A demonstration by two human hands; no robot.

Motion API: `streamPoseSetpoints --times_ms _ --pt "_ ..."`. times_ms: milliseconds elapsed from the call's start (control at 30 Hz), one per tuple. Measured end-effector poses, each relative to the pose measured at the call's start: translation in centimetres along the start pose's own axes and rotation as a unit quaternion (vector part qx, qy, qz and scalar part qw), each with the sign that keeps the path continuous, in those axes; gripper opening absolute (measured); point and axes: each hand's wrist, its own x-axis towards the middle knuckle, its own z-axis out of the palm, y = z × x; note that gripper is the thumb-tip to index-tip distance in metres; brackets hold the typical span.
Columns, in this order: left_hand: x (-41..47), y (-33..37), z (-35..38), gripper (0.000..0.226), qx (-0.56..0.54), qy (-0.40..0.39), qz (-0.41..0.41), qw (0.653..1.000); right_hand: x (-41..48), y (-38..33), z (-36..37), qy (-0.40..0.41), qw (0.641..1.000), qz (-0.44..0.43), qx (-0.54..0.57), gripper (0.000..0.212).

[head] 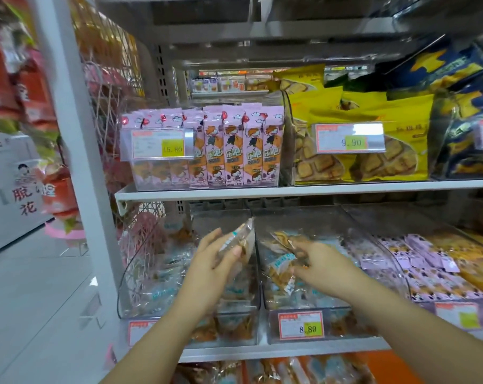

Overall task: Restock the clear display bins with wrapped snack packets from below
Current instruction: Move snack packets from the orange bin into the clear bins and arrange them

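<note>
The left hand [209,261] is pinching a clear-wrapped snack packet [241,238] upright over the left clear bin [124,289], near the lower shelf's [262,353] left end; the right hand [320,263] is gripping a second packet [283,239] over the middle bin [340,308]. Both are looking light, crinkly, slippery and probably crushable, so sealed edges seem the safest hold. The upper shelf [290,192] is leaving modest headroom above the open bin tops.

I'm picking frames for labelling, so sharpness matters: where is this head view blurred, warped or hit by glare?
Head view: motion blur smears the red bags at the left edge; wide-angle distortion slants the white upright; glare whitens the 9.90 price tag; the left hand gripping a wrapped packet and the right hand pinching a second packet are fairly sharp.
</note>
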Motion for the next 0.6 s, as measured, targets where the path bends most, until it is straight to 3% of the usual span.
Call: streamPoseSetpoints --times_ms 133,200,433,600 --pt "-2.0 1.1 -2.0 0.030 -0.040 0.025 0.018 0.999 -1.1 -0.7 -1.5 0.110 0.993 -0.029 0.037 0.038" --pt "-3.3 1.4 -2.7 0.029 -0.123 0.033 -0.015 0.992 -2.3 -1.6 -2.0 0.151 0.983 -0.059 0.081 0.035" --pt "-6.9 1.4 -4.4 0.034 -0.390 0.021 -0.172 0.904 -6.3 -5.4 0.0 0.271 0.914 -0.166 0.253 0.011" --pt "-8.2 0.0 -4.2 0.039 -0.422 -0.001 -0.241 0.874 -6.4 -7.0 3.9 0.301 0.870 -0.364 0.140 0.009"
